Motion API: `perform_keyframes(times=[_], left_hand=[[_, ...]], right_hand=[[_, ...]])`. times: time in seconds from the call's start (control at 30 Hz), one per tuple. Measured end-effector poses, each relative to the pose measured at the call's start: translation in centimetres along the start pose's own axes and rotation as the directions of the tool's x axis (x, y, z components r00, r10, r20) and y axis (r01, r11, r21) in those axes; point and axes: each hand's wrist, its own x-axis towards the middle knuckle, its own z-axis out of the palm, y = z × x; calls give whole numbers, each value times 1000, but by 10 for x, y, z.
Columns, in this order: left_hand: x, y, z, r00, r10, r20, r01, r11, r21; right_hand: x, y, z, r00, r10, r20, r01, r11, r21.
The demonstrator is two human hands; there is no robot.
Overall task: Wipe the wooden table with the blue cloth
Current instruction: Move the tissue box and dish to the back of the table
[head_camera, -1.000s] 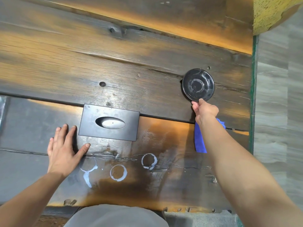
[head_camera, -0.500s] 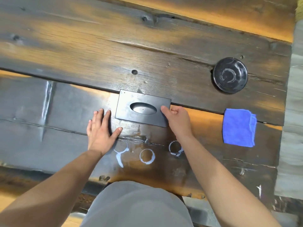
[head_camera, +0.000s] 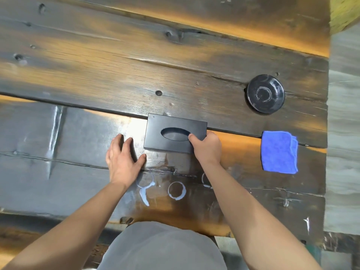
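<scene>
Two hands: right point(head_camera: 207, 147) grips tissue box point(head_camera: 175, 133) | saucer point(head_camera: 265, 93) far-right | cloth point(head_camera: 279, 152) untouched

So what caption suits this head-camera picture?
Right hand grips black tissue box; blue cloth lies unused.

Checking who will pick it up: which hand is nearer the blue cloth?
Right. The right hand grips the black box's near-right corner, left of the cloth; the left hand lies flat farther left.
</scene>
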Motion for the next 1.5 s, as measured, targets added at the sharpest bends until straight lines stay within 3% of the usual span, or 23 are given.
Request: perform_keyframes(times=[0.2,0.4,0.63,0.87,1.2,1.4,1.5], left_hand=[[29,47,5,987,159,1,-158,985,-67],[69,108,27,941,313,126,-322,945,53],[87,125,46,934,294,204,-337,914,226],[88,124,48,937,276,214,-323,918,229],[89,125,51,940,265,216,-315,916,247],[90,125,50,942,261,213,-311,915,256],[90,125,50,943,259,211,-308,918,249]], right_hand=[[21,23,-60,995,65,-81,-59,996,70],[67,32,-117,972,130,-196,-116,990,84],[127,1,-128,977,74,-199,-56,994,91],[172,-40,-117,985,59,-161,-56,998,25],[202,-42,-109,992,60,-113,-62,998,-10],[191,-30,-109,974,-96,-204,71,989,-130],[171,-5,-124,931,-169,-323,140,984,-111]])
